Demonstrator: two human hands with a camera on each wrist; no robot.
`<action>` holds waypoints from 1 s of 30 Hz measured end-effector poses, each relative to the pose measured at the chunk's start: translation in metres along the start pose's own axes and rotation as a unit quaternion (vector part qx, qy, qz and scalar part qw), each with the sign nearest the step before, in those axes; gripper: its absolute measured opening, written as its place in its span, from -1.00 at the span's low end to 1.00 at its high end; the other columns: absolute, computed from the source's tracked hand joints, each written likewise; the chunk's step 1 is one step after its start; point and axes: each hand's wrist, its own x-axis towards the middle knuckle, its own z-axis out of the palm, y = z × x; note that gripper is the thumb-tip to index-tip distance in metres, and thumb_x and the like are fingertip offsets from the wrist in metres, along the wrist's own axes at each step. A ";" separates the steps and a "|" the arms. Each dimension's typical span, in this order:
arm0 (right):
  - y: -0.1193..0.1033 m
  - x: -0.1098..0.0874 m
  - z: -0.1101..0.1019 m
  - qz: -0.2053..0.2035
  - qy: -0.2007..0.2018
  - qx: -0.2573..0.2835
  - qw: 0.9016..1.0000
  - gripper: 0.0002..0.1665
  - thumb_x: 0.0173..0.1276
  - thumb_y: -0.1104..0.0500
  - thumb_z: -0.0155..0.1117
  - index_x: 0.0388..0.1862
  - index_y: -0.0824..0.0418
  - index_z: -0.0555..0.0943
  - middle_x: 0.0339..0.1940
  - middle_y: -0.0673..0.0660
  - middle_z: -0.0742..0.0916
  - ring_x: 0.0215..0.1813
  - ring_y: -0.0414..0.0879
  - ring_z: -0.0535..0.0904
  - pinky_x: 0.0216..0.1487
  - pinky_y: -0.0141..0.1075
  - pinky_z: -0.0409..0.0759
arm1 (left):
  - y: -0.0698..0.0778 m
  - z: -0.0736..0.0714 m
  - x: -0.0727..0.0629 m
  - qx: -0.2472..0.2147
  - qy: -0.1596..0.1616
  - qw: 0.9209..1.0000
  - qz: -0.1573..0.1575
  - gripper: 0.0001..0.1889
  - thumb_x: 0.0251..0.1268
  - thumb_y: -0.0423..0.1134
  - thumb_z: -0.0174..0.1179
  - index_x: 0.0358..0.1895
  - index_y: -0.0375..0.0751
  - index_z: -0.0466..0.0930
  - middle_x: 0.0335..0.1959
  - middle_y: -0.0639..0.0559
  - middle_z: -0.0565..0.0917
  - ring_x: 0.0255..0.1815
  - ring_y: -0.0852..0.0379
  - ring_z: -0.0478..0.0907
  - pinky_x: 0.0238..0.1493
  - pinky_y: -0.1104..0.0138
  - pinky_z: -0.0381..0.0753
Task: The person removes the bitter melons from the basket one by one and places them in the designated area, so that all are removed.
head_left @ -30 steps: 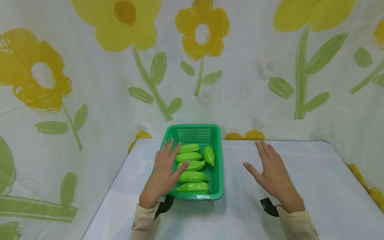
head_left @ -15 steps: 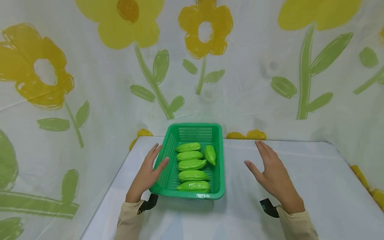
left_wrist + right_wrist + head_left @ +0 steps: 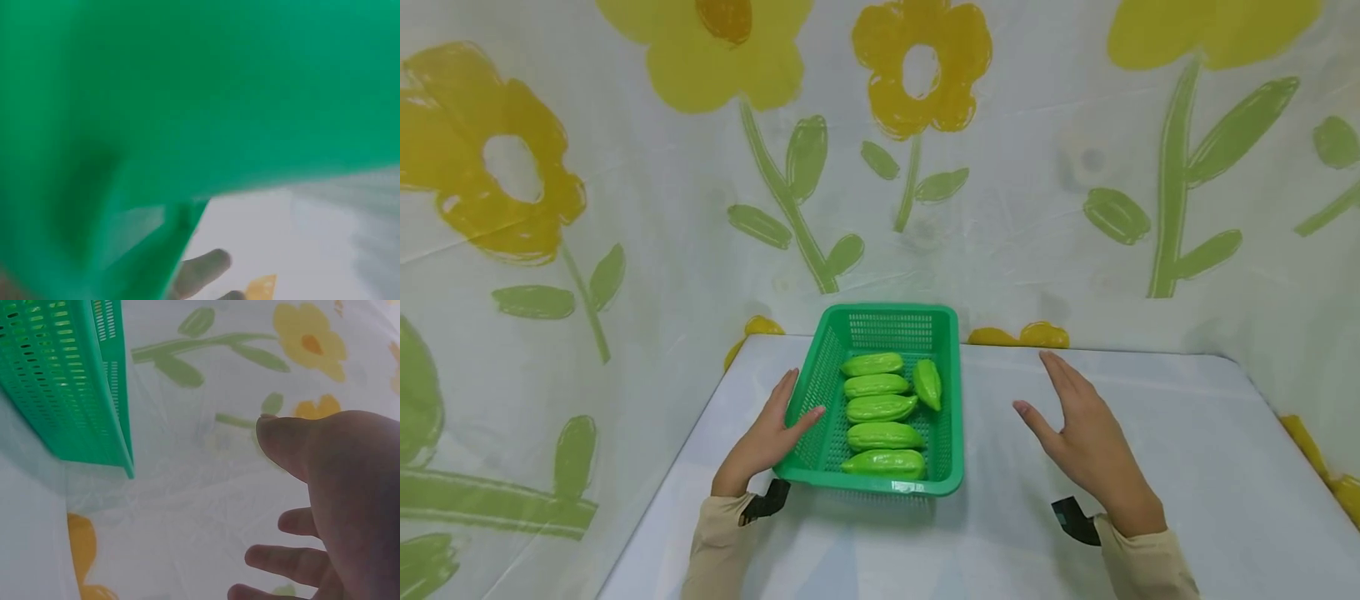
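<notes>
Here's the green basket (image 3: 891, 331), six green vegetables (image 3: 885, 436) inside, near the table's (image 3: 1210, 450) far edge, toward its far left corner; left hand (image 3: 763, 440) straddles its left rim, fingers extended (contact unclear); right hand (image 3: 1093, 446), empty, fingers straight, hovers apart, rightward.

Green basket (image 3: 854, 481), upright, six gourds (image 3: 881, 408) inside

Six vegetables (image 3: 886, 436), one basket (image 3: 957, 400), two hands (image 3: 1093, 446)

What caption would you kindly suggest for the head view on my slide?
Left hand at the left rim of a green perforated basket with six bitter gourds, right hand held apart.
</notes>
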 end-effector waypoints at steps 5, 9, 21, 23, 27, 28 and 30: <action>0.002 0.000 -0.001 0.003 -0.006 0.003 1.000 -0.02 0.45 -0.05 0.38 0.65 0.30 0.18 0.57 0.43 0.40 0.52 0.44 0.35 0.40 0.40 0.40 | -0.004 0.000 0.001 -0.013 -0.026 1.000 0.006 -0.01 0.58 0.11 0.09 0.70 -0.27 -0.35 0.72 -0.34 -0.20 0.73 -0.38 -0.21 0.64 -0.35 -0.03; 0.003 0.000 0.001 0.008 -0.013 0.009 1.000 -0.03 0.48 -0.09 0.35 0.66 0.30 0.17 0.58 0.42 0.40 0.52 0.44 0.34 0.41 0.40 0.39 | -0.011 0.005 -0.004 -0.018 -0.031 0.999 0.021 -0.01 0.58 0.07 0.11 0.70 -0.28 -0.36 0.72 -0.35 -0.17 0.73 -0.38 -0.17 0.62 -0.36 0.01; 0.003 -0.001 0.002 0.011 -0.024 0.016 1.000 -0.05 0.51 -0.12 0.31 0.66 0.28 0.16 0.58 0.41 0.40 0.53 0.43 0.34 0.41 0.41 0.38 | -0.018 0.016 -0.004 -0.030 -0.017 0.999 0.027 0.03 0.55 0.09 0.15 0.69 -0.28 -0.38 0.73 -0.30 -0.16 0.73 -0.32 -0.13 0.63 -0.32 0.05; 0.003 -0.001 0.003 0.010 -0.023 0.017 1.000 -0.05 0.51 -0.11 0.31 0.66 0.28 0.17 0.57 0.41 0.40 0.52 0.43 0.35 0.41 0.41 0.38 | -0.018 0.016 -0.003 -0.026 -0.016 0.999 0.027 0.04 0.54 0.10 0.15 0.69 -0.28 -0.38 0.73 -0.30 -0.16 0.73 -0.33 -0.13 0.63 -0.32 0.05; 0.002 -0.001 0.004 0.009 -0.021 0.014 1.000 -0.06 0.51 -0.11 0.31 0.65 0.28 0.18 0.57 0.42 0.41 0.52 0.43 0.35 0.42 0.40 0.38 | -0.018 0.016 -0.002 -0.016 -0.020 1.000 0.015 0.07 0.52 0.14 0.16 0.69 -0.28 -0.39 0.72 -0.33 -0.15 0.73 -0.34 -0.12 0.63 -0.32 0.05; 0.002 -0.001 0.004 0.010 -0.022 0.014 1.000 -0.06 0.51 -0.11 0.31 0.65 0.28 0.18 0.57 0.41 0.41 0.52 0.43 0.35 0.42 0.40 0.38 | -0.017 0.016 -0.002 -0.014 -0.021 1.000 0.012 0.08 0.51 0.15 0.17 0.69 -0.28 -0.39 0.72 -0.34 -0.15 0.72 -0.34 -0.12 0.63 -0.33 0.05; 0.002 0.000 0.003 0.013 -0.025 0.014 1.000 -0.06 0.51 -0.12 0.30 0.65 0.28 0.18 0.57 0.41 0.41 0.53 0.43 0.34 0.43 0.40 0.37 | -0.017 0.017 -0.001 -0.010 -0.025 1.000 0.006 0.10 0.49 0.16 0.19 0.69 -0.29 -0.39 0.72 -0.34 -0.15 0.73 -0.34 -0.12 0.63 -0.33 0.05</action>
